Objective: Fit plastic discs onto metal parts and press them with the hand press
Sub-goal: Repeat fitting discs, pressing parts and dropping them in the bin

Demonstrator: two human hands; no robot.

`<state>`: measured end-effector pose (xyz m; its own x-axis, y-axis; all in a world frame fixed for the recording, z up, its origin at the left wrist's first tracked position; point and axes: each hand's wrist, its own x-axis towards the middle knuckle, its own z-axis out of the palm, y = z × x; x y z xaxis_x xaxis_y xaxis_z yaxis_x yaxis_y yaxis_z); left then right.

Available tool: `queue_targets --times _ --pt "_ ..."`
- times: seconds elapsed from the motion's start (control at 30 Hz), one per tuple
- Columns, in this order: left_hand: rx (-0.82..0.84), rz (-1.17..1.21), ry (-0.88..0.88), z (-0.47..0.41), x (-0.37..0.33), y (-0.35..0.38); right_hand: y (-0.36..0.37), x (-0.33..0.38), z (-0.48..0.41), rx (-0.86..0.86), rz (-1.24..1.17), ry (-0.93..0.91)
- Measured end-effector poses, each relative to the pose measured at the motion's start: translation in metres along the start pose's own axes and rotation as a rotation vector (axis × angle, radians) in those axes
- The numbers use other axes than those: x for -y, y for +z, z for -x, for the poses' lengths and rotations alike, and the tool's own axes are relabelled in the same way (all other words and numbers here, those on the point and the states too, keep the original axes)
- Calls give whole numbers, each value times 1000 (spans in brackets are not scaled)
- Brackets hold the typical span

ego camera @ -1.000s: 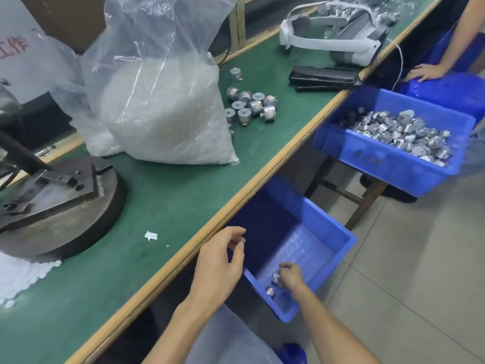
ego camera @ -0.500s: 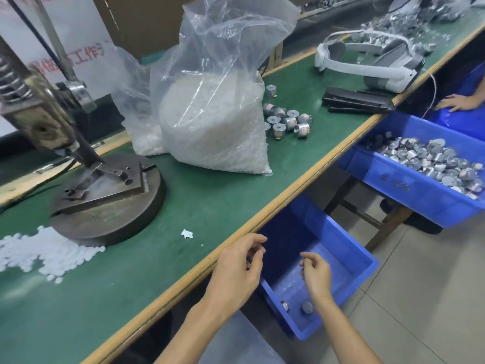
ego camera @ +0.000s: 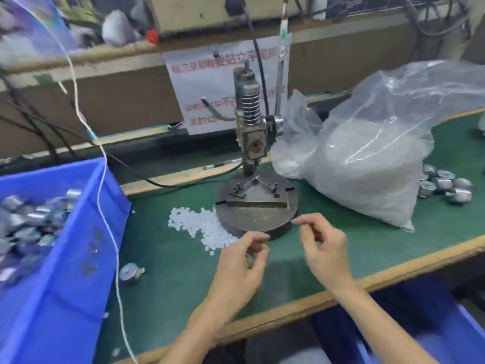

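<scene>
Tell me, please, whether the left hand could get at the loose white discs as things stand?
Probably yes: the left hand hovers right beside the white discs, and nothing stands between them.

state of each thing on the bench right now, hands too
hand press: fixture bare, no part loaded
disc bag: bulging, resting on bench
loose discs: heaped beside hand press
blue bin: holds metal parts
left hand: fingers curled, contents unclear
right hand: loosely curled, nothing seen held

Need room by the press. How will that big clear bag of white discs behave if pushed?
Likely floppy: the clear bag is thin, crumpled film slumped on the mat. Probably drags rather than slides, being packed with discs. Its loose top may sag.
</scene>
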<state>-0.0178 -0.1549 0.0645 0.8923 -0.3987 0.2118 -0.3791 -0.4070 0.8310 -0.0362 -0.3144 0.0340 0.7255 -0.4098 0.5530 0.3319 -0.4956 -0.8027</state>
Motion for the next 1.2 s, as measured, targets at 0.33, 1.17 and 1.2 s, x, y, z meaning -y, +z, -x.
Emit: queue_targets --times 0.33,1.17,1.2 --pt "-414 -320 -154 32 3 -165 179 121 -20 511 -244 -353" --pt "487 -719 -830 92 99 -322 296 207 -4 1052 293 -635" --pt "321 -686 -735 92 91 -322 293 207 -4 1050 227 -602"
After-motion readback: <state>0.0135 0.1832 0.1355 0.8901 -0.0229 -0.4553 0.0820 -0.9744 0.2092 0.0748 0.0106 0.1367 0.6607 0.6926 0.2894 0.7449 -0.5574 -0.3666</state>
